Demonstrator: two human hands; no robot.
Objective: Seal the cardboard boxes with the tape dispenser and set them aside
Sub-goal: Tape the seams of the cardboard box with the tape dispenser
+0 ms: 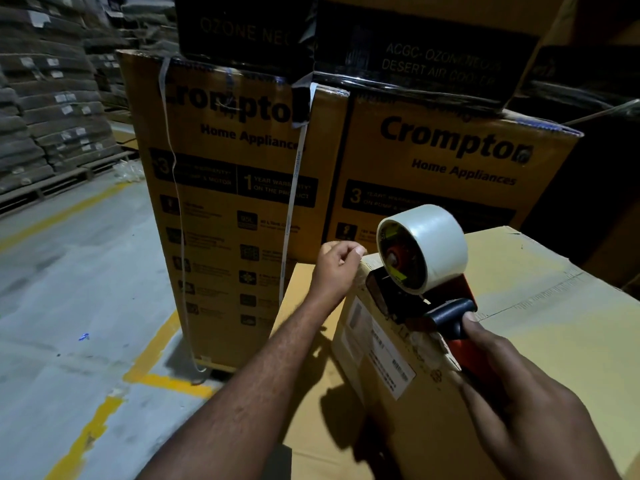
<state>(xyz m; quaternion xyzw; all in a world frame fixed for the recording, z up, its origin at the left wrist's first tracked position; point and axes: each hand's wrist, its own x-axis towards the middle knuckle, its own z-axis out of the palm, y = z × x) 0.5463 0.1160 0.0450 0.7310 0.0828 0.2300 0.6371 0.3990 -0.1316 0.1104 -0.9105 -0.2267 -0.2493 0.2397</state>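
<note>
one dispenser (420, 271), right hand (526, 393); left hand (337, 268) perhaps pinching

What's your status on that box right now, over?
Right hand grips tape dispenser, set on cardboard box near its far edge. Left hand curled at far corner, grip unclear. Crompton cartons behind, not in the way.

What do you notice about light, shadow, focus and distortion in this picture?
Head view: dim, darkest upper right; a hard shadow under the left forearm; the white tape roll on the red-and-black tape dispenser is sharp; the tall yellow printed cartons lean from wide-angle distortion, small print soft.
</note>
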